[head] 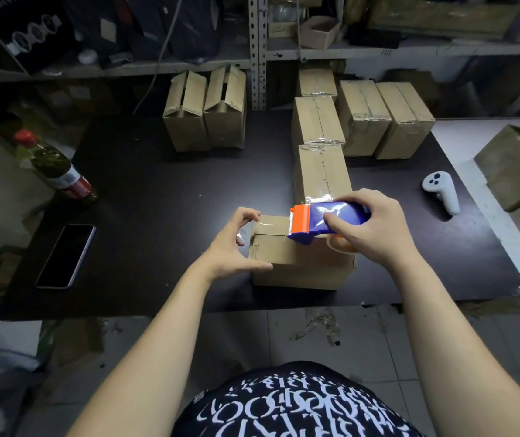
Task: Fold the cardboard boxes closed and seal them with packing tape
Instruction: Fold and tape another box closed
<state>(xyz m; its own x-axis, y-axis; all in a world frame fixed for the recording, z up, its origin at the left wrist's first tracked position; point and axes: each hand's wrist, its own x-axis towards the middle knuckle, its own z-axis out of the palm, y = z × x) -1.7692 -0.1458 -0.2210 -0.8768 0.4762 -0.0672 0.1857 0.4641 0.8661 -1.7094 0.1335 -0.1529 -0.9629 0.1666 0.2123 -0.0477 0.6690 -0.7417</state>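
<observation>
Blue tape dispenser (322,221) in right hand (375,230), atop cardboard box (284,258)

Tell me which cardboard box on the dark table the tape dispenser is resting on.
The box nearest the person, under the blue-and-orange tape dispenser held by the right hand. The other boxes stand farther back, untouched.

I'm seeing a dim room, with light falling from above onto the middle of the dark table (164,190) and the near box (284,257), while the corners are sinking into heavy shadow. Hard glare is flaring off the blue tape dispenser (315,216) and off the tape on the sealed boxes (318,121). The wide lens is bowing the shelf boards (410,51) and the table edges, and the bottle (55,168) at the left is looking soft and smeared.
</observation>
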